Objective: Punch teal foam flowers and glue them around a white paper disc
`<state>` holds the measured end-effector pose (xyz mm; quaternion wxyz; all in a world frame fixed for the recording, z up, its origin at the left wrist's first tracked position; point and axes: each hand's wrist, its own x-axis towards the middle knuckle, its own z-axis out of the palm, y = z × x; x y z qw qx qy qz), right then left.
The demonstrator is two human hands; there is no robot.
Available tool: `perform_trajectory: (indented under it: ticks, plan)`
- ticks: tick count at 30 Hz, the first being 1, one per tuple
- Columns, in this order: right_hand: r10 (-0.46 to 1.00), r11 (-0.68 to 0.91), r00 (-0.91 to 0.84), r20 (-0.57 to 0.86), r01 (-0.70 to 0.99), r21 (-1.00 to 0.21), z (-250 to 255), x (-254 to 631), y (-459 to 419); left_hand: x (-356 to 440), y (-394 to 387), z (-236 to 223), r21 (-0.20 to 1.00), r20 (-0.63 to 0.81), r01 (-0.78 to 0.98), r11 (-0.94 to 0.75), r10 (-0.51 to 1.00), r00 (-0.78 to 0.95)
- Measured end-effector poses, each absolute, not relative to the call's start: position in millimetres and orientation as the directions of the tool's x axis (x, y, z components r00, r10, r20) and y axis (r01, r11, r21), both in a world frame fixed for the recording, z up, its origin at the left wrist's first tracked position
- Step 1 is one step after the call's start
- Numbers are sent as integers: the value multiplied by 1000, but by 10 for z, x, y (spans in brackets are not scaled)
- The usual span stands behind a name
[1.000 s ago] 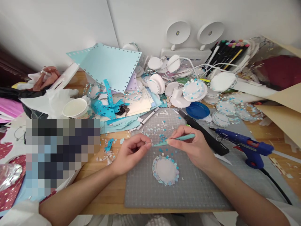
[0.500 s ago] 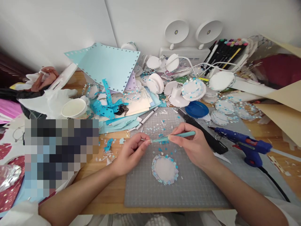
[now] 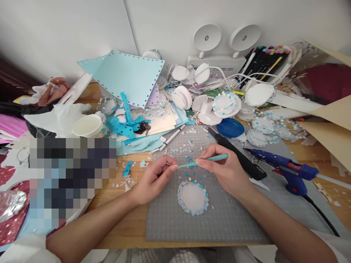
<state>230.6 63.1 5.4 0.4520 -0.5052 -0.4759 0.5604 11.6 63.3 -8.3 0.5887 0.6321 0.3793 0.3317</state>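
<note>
Teal tweezers point(image 3: 216, 157) are gripped in my right hand point(image 3: 223, 166), their tips pointing left toward my other hand. My left hand point(image 3: 159, 177) is closed, thumb and forefinger pinched together right at the tweezer tips; whatever lies in that pinch is too small to make out. Below the hands, a round white disc point(image 3: 193, 197) edged with small blue and white star shapes lies flat on the grey cutting mat point(image 3: 170, 228). Small blue paper bits point(image 3: 189, 174) are scattered on the mat under the tweezers.
A blue glue gun point(image 3: 285, 164) and a black cutter-like tool point(image 3: 246, 160) lie on the right. Behind are a blue lid point(image 3: 230, 128), several decorated discs and light blue paper point(image 3: 123, 78). A white cup point(image 3: 87, 126) stands left, near a pixelated patch.
The whole view has shifted slightly. Both hands keep nearly the same pose, with the tweezer tips still at the left fingertips; nothing has been let go.
</note>
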Motion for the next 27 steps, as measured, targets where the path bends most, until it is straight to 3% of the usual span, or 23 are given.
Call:
perform_trajectory:
  ticks: [9,12,14,17,20,22,23,27]
  plan:
    - [991,-137,-21,-135,-136,-981,84,2299,657,117,632,-82,996,-46,87,4,875,481]
    - [999,11,30,10,-41,-999,98,2281,643,123,635,-34,992,-50,124,-10,883,466]
    - [979,198,36,202,89,-976,142,2249,613,141,633,25,985,-53,173,-30,887,458]
    - [827,551,-67,558,286,-784,235,2173,552,205,610,146,987,-108,156,37,872,477]
    - [535,822,-313,785,408,-398,292,2075,493,296,563,270,986,-161,37,165,846,508]
    - [389,875,-438,810,452,-176,326,2014,441,341,524,328,972,-175,-51,230,851,495]
    - [371,871,-465,804,476,-126,356,1995,402,351,505,349,962,-183,-92,257,857,481]
    - [526,831,-606,597,514,-210,638,2059,120,294,431,405,934,-233,-161,318,887,400]
